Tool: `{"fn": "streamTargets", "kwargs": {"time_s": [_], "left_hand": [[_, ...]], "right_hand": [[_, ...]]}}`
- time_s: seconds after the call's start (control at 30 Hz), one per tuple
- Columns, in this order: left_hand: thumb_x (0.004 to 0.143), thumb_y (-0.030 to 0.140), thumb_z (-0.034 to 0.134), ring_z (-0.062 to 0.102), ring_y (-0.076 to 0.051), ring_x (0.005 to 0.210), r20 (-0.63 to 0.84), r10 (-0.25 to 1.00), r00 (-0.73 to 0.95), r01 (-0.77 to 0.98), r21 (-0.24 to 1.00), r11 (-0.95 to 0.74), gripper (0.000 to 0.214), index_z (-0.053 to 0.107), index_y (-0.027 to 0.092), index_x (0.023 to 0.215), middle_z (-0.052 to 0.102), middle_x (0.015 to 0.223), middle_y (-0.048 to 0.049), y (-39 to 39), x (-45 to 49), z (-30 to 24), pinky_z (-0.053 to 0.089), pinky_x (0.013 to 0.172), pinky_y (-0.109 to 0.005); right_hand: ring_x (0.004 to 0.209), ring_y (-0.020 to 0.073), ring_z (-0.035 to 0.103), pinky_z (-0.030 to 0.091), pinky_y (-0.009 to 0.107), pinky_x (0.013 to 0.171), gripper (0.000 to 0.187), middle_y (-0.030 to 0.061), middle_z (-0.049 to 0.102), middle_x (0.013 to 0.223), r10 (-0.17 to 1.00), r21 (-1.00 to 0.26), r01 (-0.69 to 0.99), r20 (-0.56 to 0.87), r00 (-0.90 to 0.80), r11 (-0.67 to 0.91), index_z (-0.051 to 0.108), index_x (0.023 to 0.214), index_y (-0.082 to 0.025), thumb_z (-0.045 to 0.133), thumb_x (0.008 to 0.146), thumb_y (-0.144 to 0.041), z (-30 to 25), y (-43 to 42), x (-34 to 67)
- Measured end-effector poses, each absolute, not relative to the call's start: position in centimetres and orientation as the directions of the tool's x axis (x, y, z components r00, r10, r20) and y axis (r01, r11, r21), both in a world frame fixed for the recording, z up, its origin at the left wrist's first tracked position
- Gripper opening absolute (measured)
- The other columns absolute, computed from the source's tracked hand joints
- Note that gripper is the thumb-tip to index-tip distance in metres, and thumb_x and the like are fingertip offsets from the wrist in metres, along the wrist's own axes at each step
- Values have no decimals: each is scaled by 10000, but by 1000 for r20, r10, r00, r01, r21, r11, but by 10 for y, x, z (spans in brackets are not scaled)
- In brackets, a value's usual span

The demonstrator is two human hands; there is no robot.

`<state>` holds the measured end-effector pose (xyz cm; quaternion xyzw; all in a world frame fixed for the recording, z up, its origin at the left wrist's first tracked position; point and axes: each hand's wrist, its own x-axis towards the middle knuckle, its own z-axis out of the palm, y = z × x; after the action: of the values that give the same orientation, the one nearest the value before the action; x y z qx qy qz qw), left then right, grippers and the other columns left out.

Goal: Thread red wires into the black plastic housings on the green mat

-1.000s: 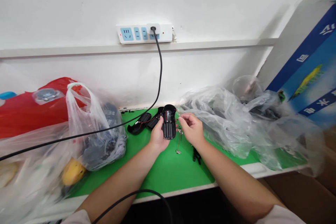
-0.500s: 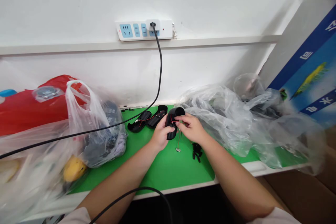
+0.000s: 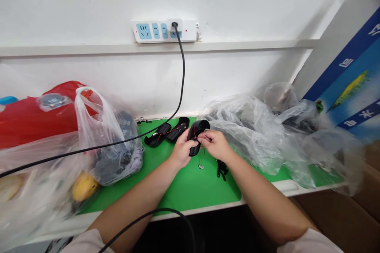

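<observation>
My left hand (image 3: 181, 151) is closed round a black plastic shell (image 3: 197, 133), held just above the green mat (image 3: 190, 185). Close against it, my right hand (image 3: 215, 144) pinches a thin red wire (image 3: 196, 138) at the shell's side. A short lead with a small metal part (image 3: 201, 163) hangs down below my right fingers. Two more black shell halves (image 3: 168, 133) joined by red wire lie on the mat behind my left hand. A small black part (image 3: 221, 169) lies on the mat under my right wrist.
A black power cord (image 3: 180, 83) runs from a wall socket strip (image 3: 164, 31) down across the bench to the left. Clear plastic bags (image 3: 258, 134) lie at right, a bag of dark parts (image 3: 114, 150) and a red bag (image 3: 38, 116) at left. A blue box (image 3: 353, 87) stands far right.
The black shell has been turned from facing me with its ribbed inside to lying on its side. My right hand has closed in on it and now pinches the red wire.
</observation>
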<state>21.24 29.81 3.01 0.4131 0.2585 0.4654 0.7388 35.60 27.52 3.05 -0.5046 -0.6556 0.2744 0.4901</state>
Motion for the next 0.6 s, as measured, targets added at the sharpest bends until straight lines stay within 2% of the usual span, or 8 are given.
{"fn": "streamTargets", "kwargs": {"time_s": [0.13, 0.23, 0.47, 0.6], "left_hand": [[580, 58, 619, 592, -152, 758, -36, 912, 409, -516, 815, 264, 449, 647, 171, 1014, 655, 860, -16, 297, 214, 30, 448, 674, -256], [582, 66, 634, 594, -144, 760, -88, 911, 404, -538, 782, 314, 426, 644, 167, 995, 652, 837, -11, 296, 213, 29, 433, 678, -243], [594, 70, 641, 584, -129, 709, -101, 896, 432, -553, 756, 351, 381, 636, 167, 962, 642, 803, -7, 296, 210, 26, 424, 650, -236], [588, 82, 645, 582, -132, 693, -130, 894, 428, -528, 767, 364, 383, 629, 166, 961, 639, 797, -8, 296, 211, 29, 430, 639, -242]], "right_hand": [[602, 151, 519, 383, 277, 582, 165, 24, 574, 645, 849, -717, 523, 528, -24, 461, 702, 739, -210, 559, 798, -153, 29, 274, 352], [650, 167, 514, 385, 290, 614, 196, 40, 573, 683, 805, -625, 579, 585, -98, 524, 703, 813, -209, 522, 820, -136, 27, 273, 353], [684, 175, 513, 405, 300, 636, 233, 59, 582, 756, 753, -498, 616, 605, -259, 611, 667, 942, -200, 457, 862, -136, 22, 273, 358], [718, 186, 532, 423, 310, 664, 218, 78, 586, 790, 767, -434, 687, 573, -289, 583, 647, 963, -172, 443, 886, -161, 24, 272, 360]]}}
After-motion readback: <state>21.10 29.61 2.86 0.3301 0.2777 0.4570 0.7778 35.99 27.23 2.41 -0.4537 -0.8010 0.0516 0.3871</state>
